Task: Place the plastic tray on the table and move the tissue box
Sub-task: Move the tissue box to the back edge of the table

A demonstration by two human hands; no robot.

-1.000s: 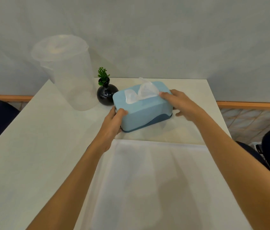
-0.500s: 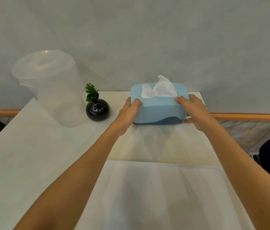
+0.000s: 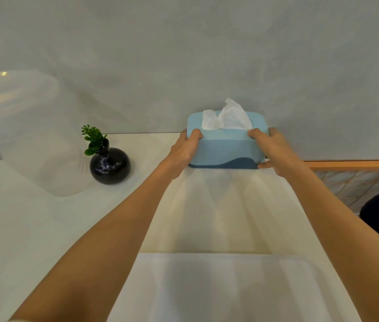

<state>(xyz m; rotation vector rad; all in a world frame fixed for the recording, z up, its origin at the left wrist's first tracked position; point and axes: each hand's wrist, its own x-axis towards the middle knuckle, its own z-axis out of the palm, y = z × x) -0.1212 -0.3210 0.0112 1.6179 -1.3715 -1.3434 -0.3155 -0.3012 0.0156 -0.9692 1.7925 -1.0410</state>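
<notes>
Tissue box (image 3: 226, 145): pale blue, darker blue base, white tissue (image 3: 228, 116) standing out of the top slot. Position: far edge of the white surface (image 3: 32, 228), close to the wall. Held at both ends: left hand (image 3: 185, 152) and right hand (image 3: 274, 152), each grip closed around an end of the box. Whether the base rests on the surface or sits just above it cannot be told.

Plastic tray (image 3: 230, 287): translucent, lying flat at the near edge; this part looks done.

Also present: black vase (image 3: 110, 165) with a green sprig, clear lidded container (image 3: 21, 126), both left of the box.

Remaining, by judgement: release the box.
</notes>
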